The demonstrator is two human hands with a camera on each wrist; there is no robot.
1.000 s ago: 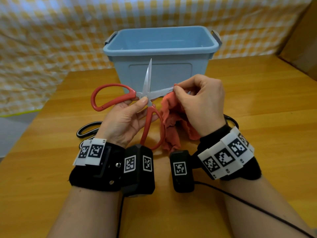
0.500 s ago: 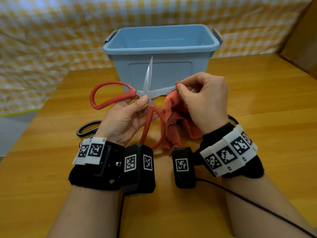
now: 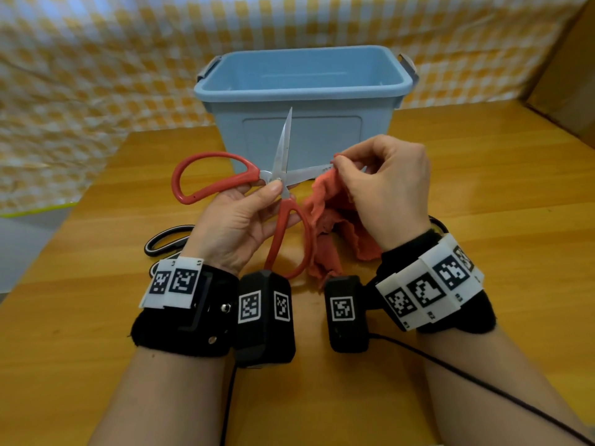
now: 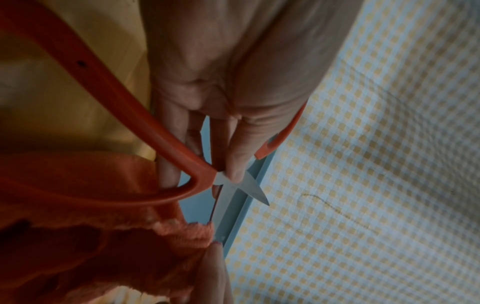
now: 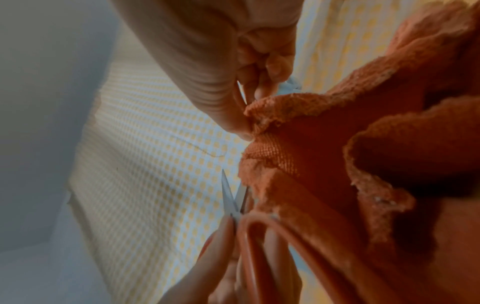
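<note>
Head view, left to right, all just in front of the pale blue plastic bin (image 3: 302, 88): the left hand (image 3: 235, 226) grips the red-handled steel scissors (image 3: 248, 175) at the pivot, thumb on top and fingers (image 4: 168, 144) curled beneath. The blades are spread wide, one rising across the bin's front wall and one level. On the level blade the right hand (image 3: 389, 194) pinches a crumpled orange terry cloth (image 3: 328, 220) between thumb and fingers (image 3: 346, 170). The rest of the cloth hangs below, over the wooden tabletop (image 3: 483, 188).
</note>
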